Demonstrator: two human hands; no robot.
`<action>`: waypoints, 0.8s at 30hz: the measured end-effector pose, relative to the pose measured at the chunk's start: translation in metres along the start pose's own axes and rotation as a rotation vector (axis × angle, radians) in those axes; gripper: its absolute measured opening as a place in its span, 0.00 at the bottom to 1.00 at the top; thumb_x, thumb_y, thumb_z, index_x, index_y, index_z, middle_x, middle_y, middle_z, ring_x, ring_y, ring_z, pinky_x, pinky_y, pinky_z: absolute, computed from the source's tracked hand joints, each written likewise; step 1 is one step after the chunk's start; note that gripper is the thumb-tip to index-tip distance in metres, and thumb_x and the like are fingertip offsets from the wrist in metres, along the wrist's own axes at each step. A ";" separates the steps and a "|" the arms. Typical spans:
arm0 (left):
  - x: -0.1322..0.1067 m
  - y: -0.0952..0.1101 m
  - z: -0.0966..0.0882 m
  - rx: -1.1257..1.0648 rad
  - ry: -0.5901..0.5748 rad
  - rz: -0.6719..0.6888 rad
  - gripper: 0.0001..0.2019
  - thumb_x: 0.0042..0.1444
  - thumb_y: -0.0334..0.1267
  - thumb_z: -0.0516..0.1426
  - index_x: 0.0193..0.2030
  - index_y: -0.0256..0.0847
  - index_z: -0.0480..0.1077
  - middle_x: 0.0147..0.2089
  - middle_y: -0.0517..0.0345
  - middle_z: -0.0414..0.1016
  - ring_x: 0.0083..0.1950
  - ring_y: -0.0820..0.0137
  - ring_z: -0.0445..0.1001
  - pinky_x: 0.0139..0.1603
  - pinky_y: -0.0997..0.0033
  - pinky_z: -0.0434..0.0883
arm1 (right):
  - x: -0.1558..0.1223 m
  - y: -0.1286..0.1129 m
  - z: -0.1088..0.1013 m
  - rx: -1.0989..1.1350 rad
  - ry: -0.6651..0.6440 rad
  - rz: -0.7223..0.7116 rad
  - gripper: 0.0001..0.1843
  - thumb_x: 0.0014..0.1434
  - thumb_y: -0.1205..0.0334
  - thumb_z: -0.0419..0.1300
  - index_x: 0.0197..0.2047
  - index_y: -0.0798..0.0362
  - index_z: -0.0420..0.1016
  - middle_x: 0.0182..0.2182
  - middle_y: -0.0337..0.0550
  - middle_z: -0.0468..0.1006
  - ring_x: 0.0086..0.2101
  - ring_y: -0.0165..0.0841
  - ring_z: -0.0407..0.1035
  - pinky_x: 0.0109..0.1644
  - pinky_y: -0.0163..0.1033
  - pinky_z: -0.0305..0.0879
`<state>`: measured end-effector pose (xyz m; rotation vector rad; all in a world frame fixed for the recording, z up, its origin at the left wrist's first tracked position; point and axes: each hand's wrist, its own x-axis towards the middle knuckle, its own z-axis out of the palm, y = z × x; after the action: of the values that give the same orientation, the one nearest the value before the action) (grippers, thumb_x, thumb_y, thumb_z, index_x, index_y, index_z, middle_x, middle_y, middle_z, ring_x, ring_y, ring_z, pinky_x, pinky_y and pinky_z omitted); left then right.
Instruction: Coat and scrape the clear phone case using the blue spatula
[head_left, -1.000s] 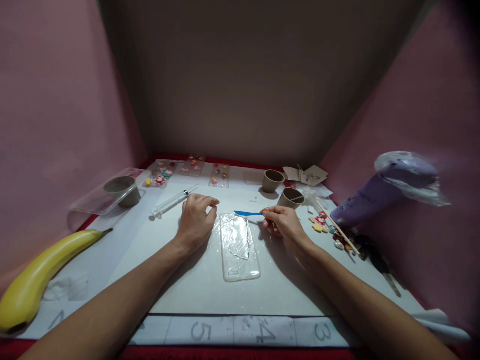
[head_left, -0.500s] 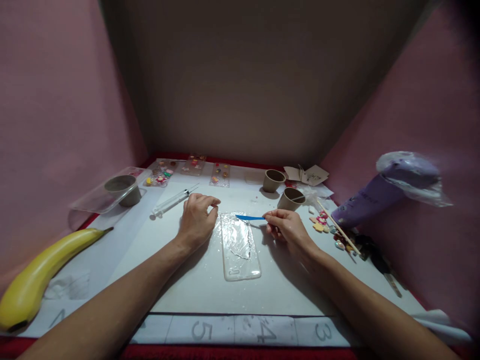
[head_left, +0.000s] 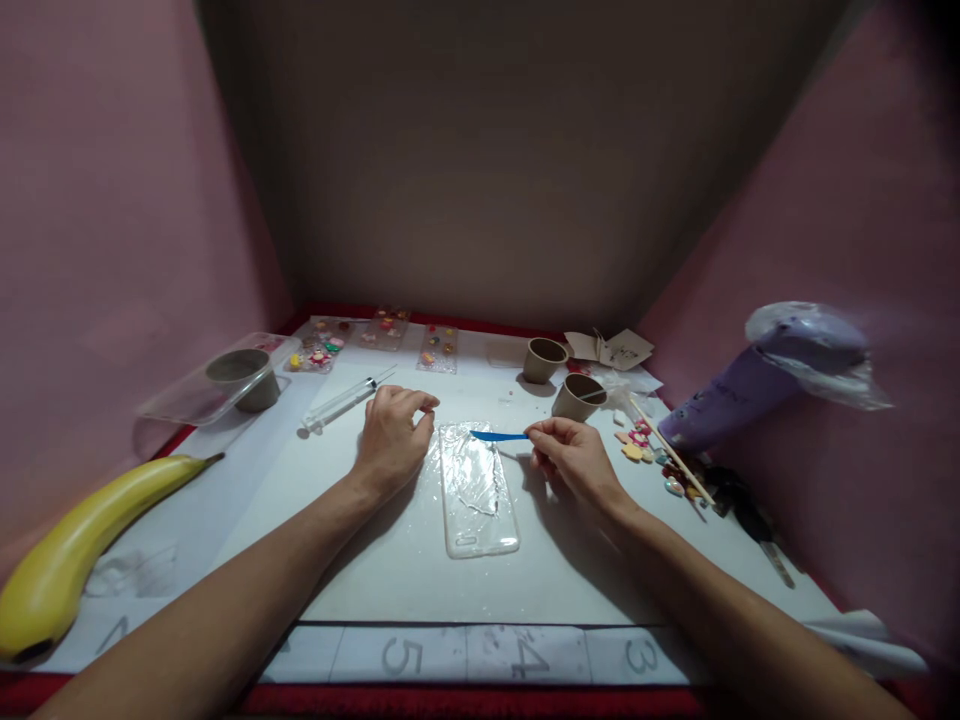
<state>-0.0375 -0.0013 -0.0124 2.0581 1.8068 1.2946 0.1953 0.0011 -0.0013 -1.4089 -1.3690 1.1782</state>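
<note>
A clear phone case (head_left: 480, 525) lies on the white board, its upper part covered in a shiny, wrinkled clear layer with a thin line of pale beads or trim. My right hand (head_left: 574, 460) pinches the handle end of a small blue plastic knife (head_left: 498, 436); its blade points left over the case's upper end. Whether the blade touches the surface I cannot tell. Left of the case rests my left hand (head_left: 395, 432), loosely curled, with a small gap between thumb and forefinger and nothing visible in it. A syringe (head_left: 337, 406) lies just beyond that hand.
Two brown cups (head_left: 544, 360) stand behind my right hand, the nearer holding a stick. Colourful charms (head_left: 634, 452) and a wooden stick (head_left: 671, 450) lie right, near a purple wrapped roll (head_left: 739, 395). Decorated cases (head_left: 437, 348) sit at the back. A banana (head_left: 97, 530) lies left.
The whole view has shifted slightly. Both hands and the blue knife keep almost the same place over and beside the case.
</note>
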 end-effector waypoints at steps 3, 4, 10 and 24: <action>0.000 0.000 0.000 -0.005 0.000 -0.007 0.09 0.54 0.28 0.54 0.37 0.42 0.75 0.39 0.56 0.77 0.48 0.62 0.68 0.51 0.58 0.65 | -0.001 0.002 0.006 -0.009 -0.042 -0.024 0.10 0.52 0.57 0.61 0.29 0.55 0.72 0.16 0.35 0.71 0.14 0.23 0.58 0.16 0.29 0.50; 0.000 0.000 0.000 -0.005 0.001 -0.007 0.09 0.54 0.28 0.54 0.37 0.42 0.75 0.39 0.56 0.77 0.48 0.62 0.68 0.51 0.58 0.65 | -0.002 0.003 0.009 -0.010 -0.067 -0.026 0.10 0.52 0.56 0.61 0.30 0.55 0.73 0.16 0.35 0.71 0.14 0.23 0.58 0.16 0.29 0.50; 0.000 0.000 0.000 0.003 0.006 0.002 0.09 0.54 0.28 0.54 0.36 0.42 0.75 0.39 0.56 0.76 0.48 0.62 0.68 0.50 0.58 0.65 | -0.015 0.001 0.014 -0.078 -0.194 -0.020 0.10 0.54 0.56 0.60 0.30 0.54 0.73 0.15 0.35 0.71 0.15 0.25 0.59 0.17 0.29 0.52; 0.000 0.001 -0.001 0.004 -0.007 -0.018 0.09 0.54 0.28 0.55 0.37 0.41 0.75 0.39 0.56 0.77 0.48 0.62 0.67 0.51 0.58 0.65 | 0.008 -0.002 0.018 -0.099 -0.079 -0.187 0.09 0.55 0.59 0.59 0.31 0.56 0.75 0.17 0.37 0.72 0.18 0.26 0.62 0.22 0.31 0.57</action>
<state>-0.0370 -0.0020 -0.0110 2.0413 1.8216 1.2794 0.1766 0.0086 -0.0037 -1.2819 -1.5962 1.0662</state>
